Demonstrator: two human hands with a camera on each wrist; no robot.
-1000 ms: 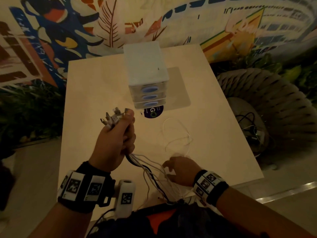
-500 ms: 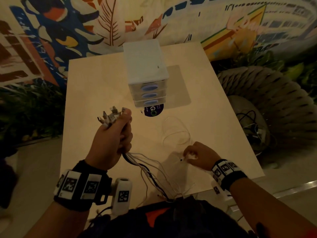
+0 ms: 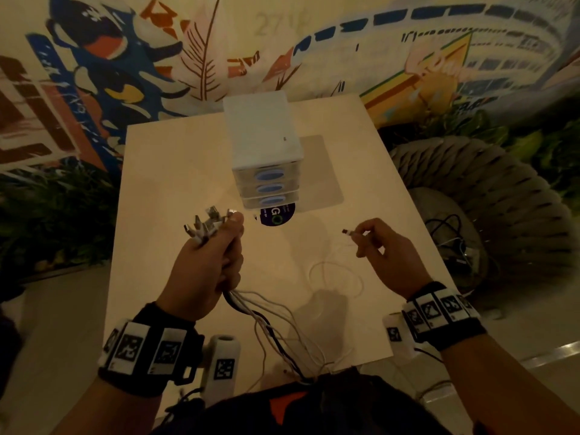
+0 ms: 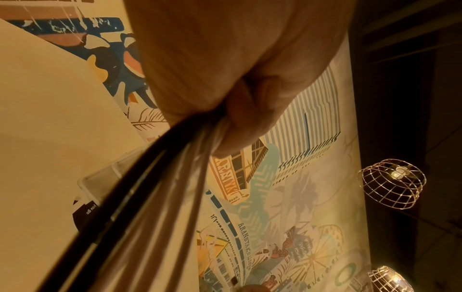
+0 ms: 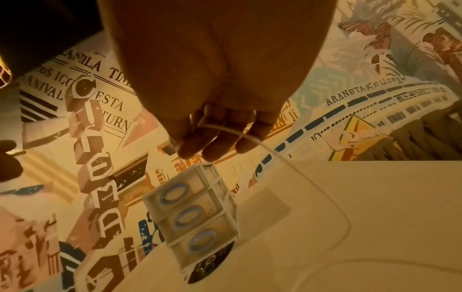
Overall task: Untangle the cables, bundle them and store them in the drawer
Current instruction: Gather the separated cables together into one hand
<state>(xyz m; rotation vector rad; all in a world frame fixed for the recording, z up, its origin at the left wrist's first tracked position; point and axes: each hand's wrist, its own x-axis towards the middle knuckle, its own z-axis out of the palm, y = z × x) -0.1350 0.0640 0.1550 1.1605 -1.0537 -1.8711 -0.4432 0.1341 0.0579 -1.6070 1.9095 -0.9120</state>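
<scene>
My left hand (image 3: pixel 208 262) grips a bundle of white and black cables (image 3: pixel 270 321) above the table, their plugs (image 3: pixel 208 222) sticking out past the thumb. In the left wrist view the cables (image 4: pixel 155 187) run out from under the curled fingers (image 4: pixel 247 110). My right hand (image 3: pixel 381 243) pinches the plug end of one thin white cable (image 3: pixel 337 271), which loops on the table below; the right wrist view shows that cable (image 5: pixel 300 168) trailing from the fingertips (image 5: pixel 212 146). A small white drawer unit (image 3: pixel 265 152) with three shut drawers stands at the table's middle back.
The pale table (image 3: pixel 175 171) has a dark round sticker (image 3: pixel 277 215) in front of the drawer unit (image 5: pixel 197 219). A woven grey seat (image 3: pixel 489 196) with dark cables on it is at the right. A painted wall stands behind the table.
My right hand has come up from the table's near edge, taken the white cable's plug end and lifted it forward. The left hand has kept its grip, nearly still.
</scene>
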